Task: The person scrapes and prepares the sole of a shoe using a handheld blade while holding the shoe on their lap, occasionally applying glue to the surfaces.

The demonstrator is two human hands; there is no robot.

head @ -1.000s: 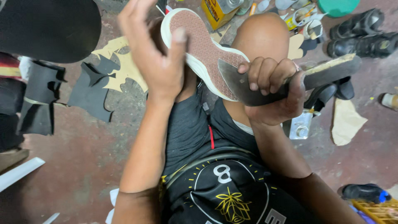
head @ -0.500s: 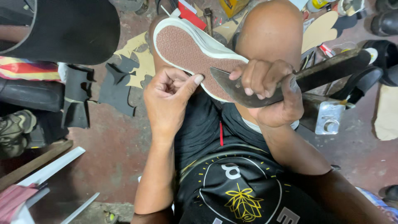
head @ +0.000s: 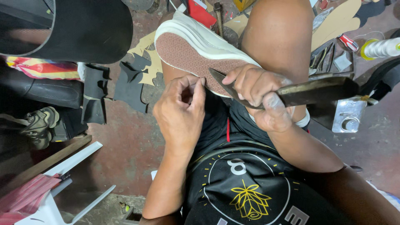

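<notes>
The shoe (head: 196, 48), a white low sneaker with a reddish-brown patterned sole, is found at the upper centre of the frame, laid sole-up across the person's lap and wedged against the raised knee (head: 279, 33). It is judged to be held this way so that the sole edge is presented to both hands without a clamp.

The right hand (head: 260, 98) is closed firmly around the dark handle of a knife (head: 308, 91), whose worn blade is pointed toward the left of the frame and laid against the heel end of the sole. The grip is taken close to the blade, probably for control of a short stroke.

The left hand (head: 181, 110) is held just below the sole edge, left of the blade tip. Its thumb and fingers are drawn together in a narrow pinch at the rim of the sole; whether something small is gripped between them cannot be told.

On the red-brown floor (head: 125, 146), black cut pieces (head: 129, 83) and tan cut-out patterns (head: 148, 52) are seen left of the shoe, within reach. A large black sheet (head: 83, 29) is noted in the upper left corner. At the right edge, a small metal can (head: 348, 118) is lying, and a white bottle with a yellow cap (head: 381, 48) is seen above it. A hammer head (head: 218, 8) is visible at the top, behind the shoe. White plastic furniture (head: 62, 187) is seen at lower left.
</notes>
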